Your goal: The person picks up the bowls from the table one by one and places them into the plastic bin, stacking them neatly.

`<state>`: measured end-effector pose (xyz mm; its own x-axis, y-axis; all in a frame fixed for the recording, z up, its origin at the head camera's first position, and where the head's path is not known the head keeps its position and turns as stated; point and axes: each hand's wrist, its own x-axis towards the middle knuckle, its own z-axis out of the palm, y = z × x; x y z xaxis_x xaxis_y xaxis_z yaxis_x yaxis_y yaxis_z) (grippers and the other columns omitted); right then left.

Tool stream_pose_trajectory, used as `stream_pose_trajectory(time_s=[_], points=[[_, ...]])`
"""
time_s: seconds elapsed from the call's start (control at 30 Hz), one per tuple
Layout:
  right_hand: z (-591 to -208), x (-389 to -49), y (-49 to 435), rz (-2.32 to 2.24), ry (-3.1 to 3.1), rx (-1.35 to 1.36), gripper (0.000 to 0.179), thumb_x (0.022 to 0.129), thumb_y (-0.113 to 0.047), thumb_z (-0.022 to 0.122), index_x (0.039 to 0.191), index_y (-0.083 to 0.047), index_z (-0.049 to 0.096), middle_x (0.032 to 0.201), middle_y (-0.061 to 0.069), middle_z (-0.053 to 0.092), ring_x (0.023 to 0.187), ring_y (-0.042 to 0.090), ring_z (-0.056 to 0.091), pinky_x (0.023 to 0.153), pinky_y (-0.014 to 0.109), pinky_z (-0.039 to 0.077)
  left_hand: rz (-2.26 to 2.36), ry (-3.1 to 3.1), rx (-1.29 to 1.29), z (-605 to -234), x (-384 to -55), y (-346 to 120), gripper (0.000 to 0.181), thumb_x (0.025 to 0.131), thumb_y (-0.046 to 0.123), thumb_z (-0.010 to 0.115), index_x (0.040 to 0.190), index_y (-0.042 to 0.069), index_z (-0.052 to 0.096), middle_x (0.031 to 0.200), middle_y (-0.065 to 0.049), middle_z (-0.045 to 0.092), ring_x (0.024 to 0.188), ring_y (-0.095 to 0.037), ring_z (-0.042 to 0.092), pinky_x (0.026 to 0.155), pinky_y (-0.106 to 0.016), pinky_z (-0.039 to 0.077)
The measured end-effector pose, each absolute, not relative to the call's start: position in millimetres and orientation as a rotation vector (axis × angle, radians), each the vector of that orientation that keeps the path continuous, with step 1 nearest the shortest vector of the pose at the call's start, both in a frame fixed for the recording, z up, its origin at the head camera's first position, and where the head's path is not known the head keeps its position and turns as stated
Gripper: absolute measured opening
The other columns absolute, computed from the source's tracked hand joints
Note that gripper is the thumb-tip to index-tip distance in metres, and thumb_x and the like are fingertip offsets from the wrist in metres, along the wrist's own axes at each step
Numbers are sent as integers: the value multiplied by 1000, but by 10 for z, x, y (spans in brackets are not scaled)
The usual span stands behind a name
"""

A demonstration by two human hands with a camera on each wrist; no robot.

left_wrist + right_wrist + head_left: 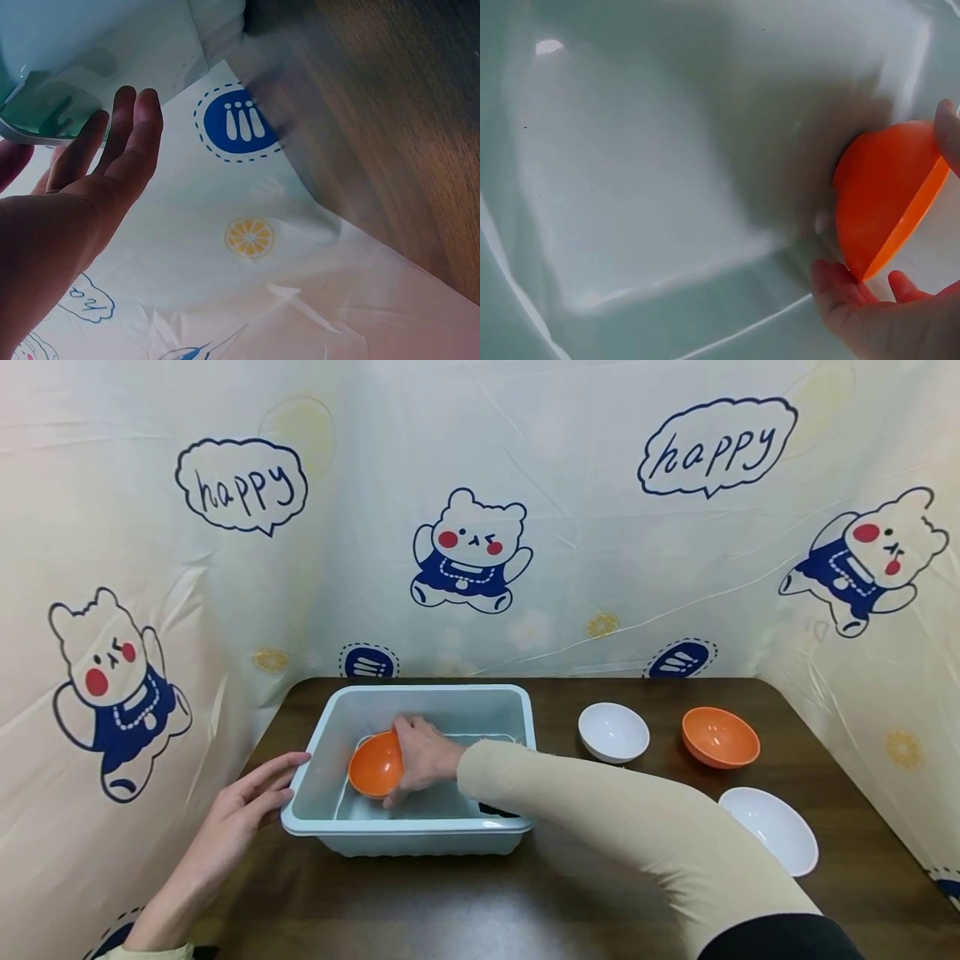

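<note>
Apparently positioning, my right fingers [405,731] pinch the round orange plastic bowl [373,766], nine o'clock inside the rectangular pale-blue plastic tub [405,827]; left fingers [266,777] apart. Next requirement: steadiness.

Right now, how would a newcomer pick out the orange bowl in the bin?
On the dark table stands a pale blue-green bin. Inside it, toward the left in the head view, the right hand grips the orange bowl. The second orange bowl sits outside the bin, on the table, untouched.
</note>
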<state>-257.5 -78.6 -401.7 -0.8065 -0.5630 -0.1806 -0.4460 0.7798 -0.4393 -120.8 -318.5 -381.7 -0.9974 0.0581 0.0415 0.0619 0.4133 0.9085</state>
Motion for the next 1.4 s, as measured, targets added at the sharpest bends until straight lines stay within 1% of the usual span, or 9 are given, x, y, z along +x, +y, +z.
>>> stream_pose_trajectory(time_s=[0.1, 0.23, 0.5, 0.77, 0.87, 1.0, 1.1, 1.3, 1.4], points=[[-4036, -2579, -792, -515, 2678, -803, 104, 69, -49, 99, 149, -18, 40, 140, 5, 50, 114, 17, 50, 97, 32, 51, -1699, -2650, -101, -3814, -1206, -3179, 45, 114, 14, 43, 155, -2, 44, 155, -31, 46, 110, 10, 58, 86, -21, 54], [-4042, -2578, -791, -487, 2680, -841, 105, 69, -49, 99, 149, -17, 39, 139, 6, 49, 114, 18, 50, 97, 32, 51, -1698, -2661, -96, -3806, -1208, -3178, 45, 114, 14, 43, 156, -1, 43, 156, -30, 46, 111, 10, 57, 86, -21, 54], [-4006, -2548, -761, -457, 2680, -880, 99, 72, -52, 96, 147, -16, 42, 131, 4, 54, 109, 17, 52, 94, 29, 51, -1691, -2685, -74, -3796, -1214, -3171, 46, 114, 16, 42, 158, 1, 42, 158, -29, 44, 112, 10, 56, 87, -20, 53], [-3925, -2518, -749, -464, 2672, -857, 100, 73, -53, 95, 149, -16, 41, 134, 5, 53, 110, 17, 52, 97, 31, 51, -1686, -2680, -82, -3799, -1213, -3180, 46, 114, 16, 43, 157, 0, 42, 157, -29, 44, 111, 10, 57, 86, -22, 55], [-3828, -2501, -733, -452, 2670, -874, 100, 74, -53, 94, 150, -14, 41, 136, 7, 52, 111, 18, 52, 96, 31, 51, -1687, -2679, -85, -3802, -1210, -3180, 46, 114, 16, 43, 157, 0, 42, 157, -30, 45, 110, 9, 58, 86, -23, 55], [-3588, -2460, -688, -433, 2630, -917, 92, 78, -50, 92, 146, -10, 45, 134, 8, 52, 110, 20, 51, 92, 30, 51, -1696, -2648, -129, -3811, -1214, -3187, 44, 114, 14, 43, 155, -2, 44, 154, -31, 47, 110, 7, 59, 85, -25, 56], [-3431, -2441, -671, -417, 2589, -928, 84, 81, -48, 91, 142, -9, 49, 129, 8, 54, 108, 19, 52, 89, 29, 51, -1703, -2642, -146, -3817, -1212, -3194, 43, 114, 13, 43, 154, -2, 43, 155, -32, 46, 110, 7, 59, 85, -25, 56], [-3258, -2434, -653, -398, 2522, -928, 80, 83, -46, 90, 142, -8, 51, 124, 6, 58, 108, 18, 52, 88, 28, 50, -1704, -2655, -139, -3817, -1211, -3181, 43, 113, 12, 41, 155, 0, 42, 157, -32, 43, 111, 9, 57, 86, -26, 56], [-3186, -2436, -629, -419, 2486, -921, 73, 84, -44, 90, 136, -8, 54, 116, 3, 62, 103, 16, 56, 85, 26, 51, -1719, -2646, -160, -3814, -1216, -3173, 43, 113, 11, 38, 155, 0, 41, 158, -31, 42, 113, 8, 57, 87, -27, 56]])
